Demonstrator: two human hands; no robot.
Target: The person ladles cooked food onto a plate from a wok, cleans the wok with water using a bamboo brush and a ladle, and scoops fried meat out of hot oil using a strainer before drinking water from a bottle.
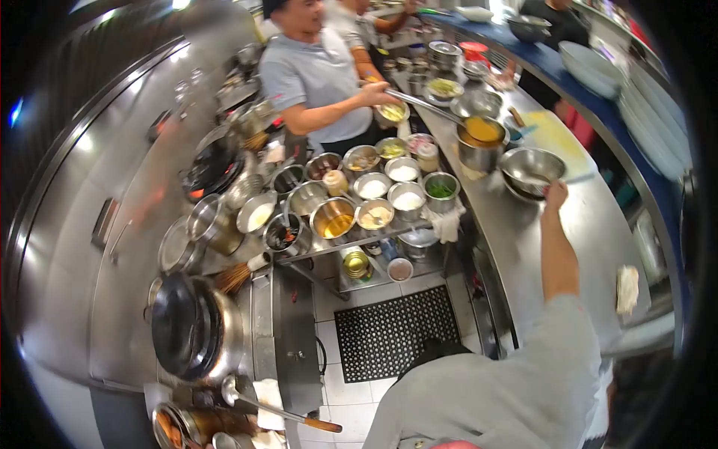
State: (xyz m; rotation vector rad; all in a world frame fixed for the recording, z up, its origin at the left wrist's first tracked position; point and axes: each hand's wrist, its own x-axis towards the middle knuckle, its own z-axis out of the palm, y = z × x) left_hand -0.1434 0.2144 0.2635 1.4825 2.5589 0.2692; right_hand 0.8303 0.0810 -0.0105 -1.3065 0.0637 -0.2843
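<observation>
My right hand reaches forward over the steel counter and grips the near rim of a large steel bowl; a spoon-like utensil lies inside the bowl. My grey sleeve fills the lower right. My left hand is out of view. Beyond the bowl stands a steel pot of orange sauce. A co-worker in a grey shirt holds a long ladle over that pot and a small bowl in the other hand.
A rack of several seasoning pots stands at the centre. A dark wok and a wooden-handled ladle sit on the stove at the left. A black floor mat lies below. There are stacked plates and a folded cloth on the right.
</observation>
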